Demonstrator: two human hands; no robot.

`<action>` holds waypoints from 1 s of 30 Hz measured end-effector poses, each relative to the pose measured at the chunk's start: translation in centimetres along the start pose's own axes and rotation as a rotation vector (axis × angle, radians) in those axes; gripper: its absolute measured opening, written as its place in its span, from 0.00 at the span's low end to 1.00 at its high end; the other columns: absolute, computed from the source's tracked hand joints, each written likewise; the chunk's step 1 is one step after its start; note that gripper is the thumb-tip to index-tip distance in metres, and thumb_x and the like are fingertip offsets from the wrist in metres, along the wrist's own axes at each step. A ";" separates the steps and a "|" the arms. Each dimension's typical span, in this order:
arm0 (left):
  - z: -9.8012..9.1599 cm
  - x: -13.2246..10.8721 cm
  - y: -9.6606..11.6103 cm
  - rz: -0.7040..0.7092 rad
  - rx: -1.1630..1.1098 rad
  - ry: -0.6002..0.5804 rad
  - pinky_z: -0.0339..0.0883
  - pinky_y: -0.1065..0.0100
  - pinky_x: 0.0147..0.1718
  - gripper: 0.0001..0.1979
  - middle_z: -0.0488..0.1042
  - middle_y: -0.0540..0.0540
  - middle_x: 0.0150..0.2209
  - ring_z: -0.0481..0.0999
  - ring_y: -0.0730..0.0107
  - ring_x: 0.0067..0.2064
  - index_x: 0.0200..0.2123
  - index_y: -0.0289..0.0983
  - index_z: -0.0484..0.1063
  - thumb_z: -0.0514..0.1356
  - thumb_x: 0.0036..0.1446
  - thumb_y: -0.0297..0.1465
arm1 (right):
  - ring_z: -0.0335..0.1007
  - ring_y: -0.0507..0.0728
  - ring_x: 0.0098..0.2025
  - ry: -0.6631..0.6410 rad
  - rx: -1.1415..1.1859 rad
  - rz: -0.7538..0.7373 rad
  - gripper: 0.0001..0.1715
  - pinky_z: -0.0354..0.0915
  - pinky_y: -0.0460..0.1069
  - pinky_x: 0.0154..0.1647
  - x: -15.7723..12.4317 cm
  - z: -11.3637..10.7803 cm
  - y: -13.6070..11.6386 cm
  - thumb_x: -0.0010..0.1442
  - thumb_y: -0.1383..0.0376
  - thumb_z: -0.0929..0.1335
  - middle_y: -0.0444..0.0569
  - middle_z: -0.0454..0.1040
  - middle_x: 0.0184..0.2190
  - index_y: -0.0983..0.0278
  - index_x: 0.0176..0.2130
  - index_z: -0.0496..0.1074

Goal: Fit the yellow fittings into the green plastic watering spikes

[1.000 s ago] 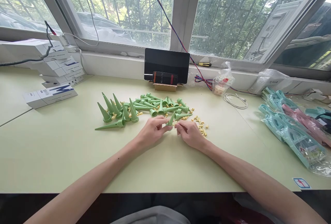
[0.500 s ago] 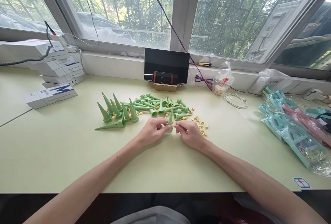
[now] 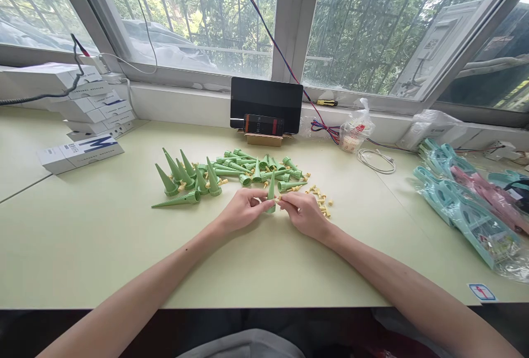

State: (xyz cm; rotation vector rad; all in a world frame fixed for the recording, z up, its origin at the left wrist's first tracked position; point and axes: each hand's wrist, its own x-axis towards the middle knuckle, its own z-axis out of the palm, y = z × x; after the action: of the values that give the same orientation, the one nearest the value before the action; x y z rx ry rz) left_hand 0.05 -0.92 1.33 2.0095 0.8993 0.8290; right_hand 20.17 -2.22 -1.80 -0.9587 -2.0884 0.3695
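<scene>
My left hand (image 3: 247, 207) is closed around a green plastic spike (image 3: 271, 188), held upright with its point up. Against the spike's right side, the fingertips of my right hand (image 3: 303, 212) pinch a small yellow plug (image 3: 279, 198); whether it sits inside the spike I cannot tell. Behind the hands lies a heap of green spikes (image 3: 243, 166), some with yellow plugs on them. To the left, several spikes (image 3: 185, 176) stand upright and one spike (image 3: 177, 199) lies on its side. Loose yellow plugs (image 3: 323, 204) are scattered just right of my right hand.
A tablet (image 3: 266, 99) with a phone (image 3: 263, 125) before it leans at the back. White boxes (image 3: 93, 104) are stacked at the left. Teal plastic pieces in clear wrap (image 3: 467, 204) lie at the right, near a coiled white cable (image 3: 376, 161) and a plastic bag (image 3: 356, 129).
The hands have barely moved. The spike has shifted very slightly left and the right fingertips with the yellow plug are a touch closer to it.
</scene>
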 end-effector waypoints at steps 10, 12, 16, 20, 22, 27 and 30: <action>-0.1 0.0 0.1 -0.025 -0.059 -0.023 0.61 0.75 0.25 0.17 0.78 0.45 0.33 0.69 0.74 0.28 0.39 0.33 0.80 0.57 0.61 0.39 | 0.55 0.51 0.25 0.018 -0.126 -0.084 0.17 0.54 0.46 0.28 -0.2 0.1 0.4 0.70 0.63 0.59 0.45 0.65 0.25 0.63 0.30 0.67; -0.1 0.1 -0.1 -0.030 -0.067 -0.027 0.62 0.75 0.26 0.17 0.79 0.44 0.34 0.70 0.72 0.29 0.41 0.33 0.80 0.57 0.61 0.39 | 0.54 0.51 0.25 0.020 -0.152 -0.100 0.17 0.53 0.45 0.28 -0.2 0.1 0.4 0.70 0.63 0.59 0.45 0.64 0.24 0.63 0.31 0.68; -0.2 0.1 -0.3 -0.042 -0.058 -0.029 0.62 0.74 0.26 0.18 0.79 0.44 0.36 0.71 0.72 0.30 0.43 0.33 0.80 0.57 0.61 0.40 | 0.53 0.51 0.25 0.011 -0.205 -0.123 0.17 0.52 0.45 0.28 -0.1 0.0 0.3 0.70 0.64 0.59 0.45 0.65 0.25 0.64 0.31 0.68; -0.2 0.1 -0.2 -0.051 -0.073 -0.045 0.61 0.75 0.27 0.18 0.78 0.45 0.34 0.70 0.73 0.30 0.42 0.33 0.80 0.56 0.62 0.39 | 0.55 0.51 0.25 -0.002 -0.246 -0.145 0.16 0.53 0.45 0.28 -0.1 -0.1 0.2 0.71 0.66 0.58 0.46 0.68 0.26 0.64 0.33 0.69; -0.2 0.1 -0.1 -0.063 -0.075 -0.046 0.59 0.75 0.25 0.18 0.77 0.46 0.31 0.68 0.74 0.29 0.39 0.33 0.80 0.56 0.61 0.40 | 0.58 0.51 0.26 -0.009 -0.258 -0.153 0.16 0.53 0.45 0.29 -0.1 -0.2 0.1 0.70 0.67 0.58 0.47 0.70 0.27 0.64 0.35 0.70; -0.1 0.1 -0.1 -0.081 -0.085 -0.042 0.57 0.75 0.22 0.18 0.76 0.46 0.30 0.66 0.75 0.26 0.38 0.32 0.79 0.57 0.61 0.41 | 0.61 0.51 0.27 -0.011 -0.276 -0.154 0.15 0.54 0.45 0.29 -0.2 -0.3 -0.1 0.70 0.68 0.58 0.48 0.72 0.29 0.64 0.36 0.71; -0.1 0.0 0.0 -0.089 -0.083 -0.020 0.57 0.75 0.21 0.18 0.75 0.47 0.27 0.65 0.76 0.24 0.39 0.32 0.79 0.57 0.60 0.41 | 0.61 0.51 0.27 -0.004 -0.279 -0.142 0.15 0.54 0.44 0.29 -0.2 -0.2 -0.1 0.70 0.68 0.58 0.48 0.72 0.30 0.64 0.38 0.72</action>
State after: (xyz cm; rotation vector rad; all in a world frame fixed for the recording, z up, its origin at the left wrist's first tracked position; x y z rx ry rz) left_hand -0.02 -0.90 1.41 1.8890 0.9210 0.7827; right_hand 20.37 -2.42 -1.70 -0.9600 -2.2347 0.0059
